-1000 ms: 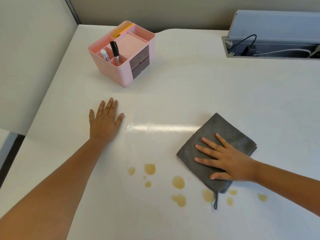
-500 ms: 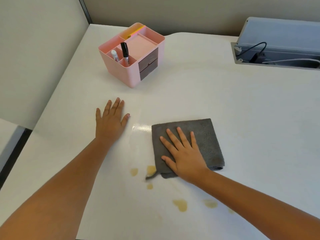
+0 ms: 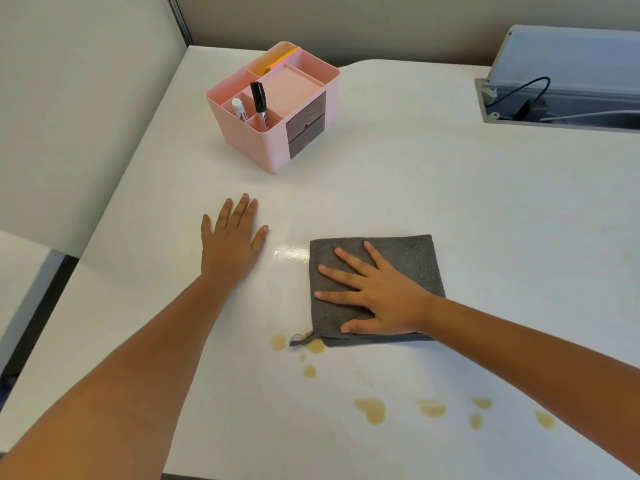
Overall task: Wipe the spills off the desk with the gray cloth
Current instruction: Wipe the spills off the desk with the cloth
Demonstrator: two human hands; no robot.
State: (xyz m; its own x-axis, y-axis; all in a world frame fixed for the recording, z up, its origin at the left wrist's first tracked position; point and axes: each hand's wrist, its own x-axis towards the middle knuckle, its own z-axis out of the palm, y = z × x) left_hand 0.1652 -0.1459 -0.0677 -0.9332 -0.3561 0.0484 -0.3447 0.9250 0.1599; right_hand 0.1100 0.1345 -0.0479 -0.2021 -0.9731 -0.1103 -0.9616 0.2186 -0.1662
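Glossy white desk [image 3: 450, 202] carries your fuzzy, square gray cloth [image 3: 412, 258] at its middle, your right hand [image 3: 377, 296] pressed flat and spread on it. Amber spills [image 3: 372, 409] dot nearby. Your left hand [image 3: 232, 247] lies flat, empty; pink plastic organizer [image 3: 273, 105] beyond.

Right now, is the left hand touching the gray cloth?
No, the left hand lies flat on the bare desk, apart from the gray cloth under the right hand.
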